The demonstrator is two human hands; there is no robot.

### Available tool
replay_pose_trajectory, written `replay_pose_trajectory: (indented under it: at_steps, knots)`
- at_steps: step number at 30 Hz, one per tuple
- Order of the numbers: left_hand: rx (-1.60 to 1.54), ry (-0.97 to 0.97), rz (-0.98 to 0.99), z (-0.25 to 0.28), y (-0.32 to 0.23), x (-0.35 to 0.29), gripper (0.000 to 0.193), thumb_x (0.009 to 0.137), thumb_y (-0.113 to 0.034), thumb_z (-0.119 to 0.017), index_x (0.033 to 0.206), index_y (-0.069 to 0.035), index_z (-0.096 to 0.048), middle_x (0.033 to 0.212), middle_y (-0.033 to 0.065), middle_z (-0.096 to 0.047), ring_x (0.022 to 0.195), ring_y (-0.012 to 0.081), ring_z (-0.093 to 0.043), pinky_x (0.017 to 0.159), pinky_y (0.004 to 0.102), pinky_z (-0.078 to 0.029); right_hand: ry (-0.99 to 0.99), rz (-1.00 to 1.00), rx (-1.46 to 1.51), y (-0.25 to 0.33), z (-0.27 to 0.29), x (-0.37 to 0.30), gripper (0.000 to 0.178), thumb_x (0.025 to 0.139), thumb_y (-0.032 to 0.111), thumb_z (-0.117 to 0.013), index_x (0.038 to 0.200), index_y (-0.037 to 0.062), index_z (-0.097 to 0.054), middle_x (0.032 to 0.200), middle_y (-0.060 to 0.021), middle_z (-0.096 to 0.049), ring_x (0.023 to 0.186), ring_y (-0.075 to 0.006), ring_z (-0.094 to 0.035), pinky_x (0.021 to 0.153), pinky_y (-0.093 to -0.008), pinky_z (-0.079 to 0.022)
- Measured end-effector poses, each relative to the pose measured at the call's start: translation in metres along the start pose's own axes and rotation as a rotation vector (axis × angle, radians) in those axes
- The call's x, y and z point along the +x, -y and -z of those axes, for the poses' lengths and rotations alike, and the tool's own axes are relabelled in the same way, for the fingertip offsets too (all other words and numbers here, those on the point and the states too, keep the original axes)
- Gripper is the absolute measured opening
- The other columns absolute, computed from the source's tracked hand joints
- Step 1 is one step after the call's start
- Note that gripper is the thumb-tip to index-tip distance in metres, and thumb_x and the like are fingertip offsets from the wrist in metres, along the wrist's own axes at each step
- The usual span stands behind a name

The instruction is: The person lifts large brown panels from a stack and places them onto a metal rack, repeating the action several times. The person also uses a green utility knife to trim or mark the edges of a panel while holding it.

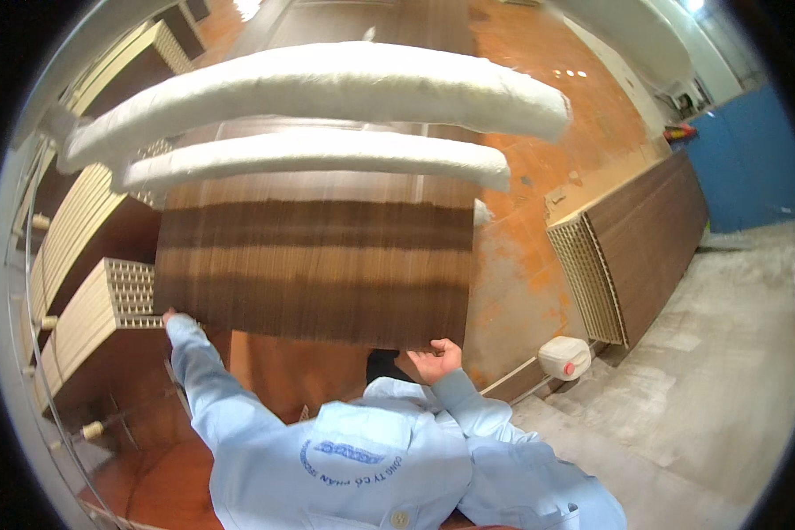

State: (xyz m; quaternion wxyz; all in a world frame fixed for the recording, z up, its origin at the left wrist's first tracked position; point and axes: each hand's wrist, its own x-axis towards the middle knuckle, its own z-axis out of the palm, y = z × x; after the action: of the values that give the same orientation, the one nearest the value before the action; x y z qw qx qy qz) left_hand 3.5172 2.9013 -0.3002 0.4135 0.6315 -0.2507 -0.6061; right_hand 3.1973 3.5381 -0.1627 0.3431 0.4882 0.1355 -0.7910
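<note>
A large brown wood-grain panel point(318, 265) stretches away in front of me, its near edge facing my body. My left hand point(170, 316) grips its near left corner, with most of the fingers hidden. At the near edge, close to the right corner, my right hand point(437, 360) holds the same panel, palm up, fingers bent at the edge. Two white padded bars point(318, 88) cross above the panel, and its far part runs on beneath them.
Stacks of pale hollow-core panels point(132, 291) stand on the left, close to my left hand. More brown panels point(627, 238) lean in a stack at the right, before a blue board point(751, 159). A white plastic jug point(564, 358) with a red cap sits on the floor.
</note>
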Motion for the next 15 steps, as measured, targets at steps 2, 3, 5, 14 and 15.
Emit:
replay_pose_trajectory:
  at_steps: [2,3,5,14,15]
  knots:
    - [0.126,-0.075,-0.012,-0.003,-0.003,-0.008,0.056,0.096,-0.040,-0.043,0.135,0.000,-0.049,0.136,0.0147,-0.052,0.125,0.0310,-0.047,0.105,0.0436,-0.034,-0.037,0.021,-0.011,-0.002,-0.001,0.003,0.038,0.078,0.009,-0.049,0.113,-0.0022,-0.051,0.124,-0.0176,-0.055,0.120,-0.0361,-0.047,0.112,-0.0487,-0.032]
    - [0.202,-0.114,-0.029,-0.007,-0.005,-0.015,0.055,0.095,-0.040,-0.046,0.133,-0.001,-0.051,0.133,0.0145,-0.054,0.122,0.0309,-0.049,0.101,0.0441,-0.036,-0.085,0.044,-0.008,-0.002,-0.002,0.005,0.037,0.077,0.009,-0.049,0.112,-0.0023,-0.051,0.122,-0.0173,-0.055,0.120,-0.0360,-0.048,0.112,-0.0488,-0.031]
    - [0.341,-0.193,-0.071,-0.017,-0.010,-0.034,0.054,0.092,-0.041,-0.051,0.129,-0.002,-0.055,0.127,0.0140,-0.058,0.114,0.0307,-0.054,0.095,0.0452,-0.041,-0.046,0.033,0.042,-0.001,0.000,0.007,0.034,0.077,0.009,-0.052,0.109,-0.0019,-0.052,0.119,-0.0166,-0.056,0.118,-0.0354,-0.049,0.113,-0.0492,-0.031]
    - [0.567,-0.824,-0.626,-0.103,0.044,-0.207,0.047,0.079,-0.045,-0.067,0.083,0.002,-0.070,0.084,0.0218,-0.069,0.076,0.0390,-0.068,0.062,0.0497,-0.056,0.376,0.076,-0.073,-0.006,0.032,0.011,0.025,0.085,0.016,-0.056,0.107,0.0038,-0.054,0.117,-0.0126,-0.057,0.118,-0.0308,-0.051,0.107,-0.0482,-0.039]
    - [0.636,-0.711,-0.603,-0.097,0.063,-0.227,0.051,0.089,-0.046,-0.057,0.090,0.003,-0.071,0.085,0.0240,-0.070,0.082,0.0407,-0.069,0.069,0.0522,-0.056,0.570,0.084,-0.082,-0.005,0.038,0.006,0.025,0.087,0.018,-0.059,0.107,0.0040,-0.054,0.116,-0.0124,-0.057,0.116,-0.0295,-0.052,0.105,-0.0471,-0.040]
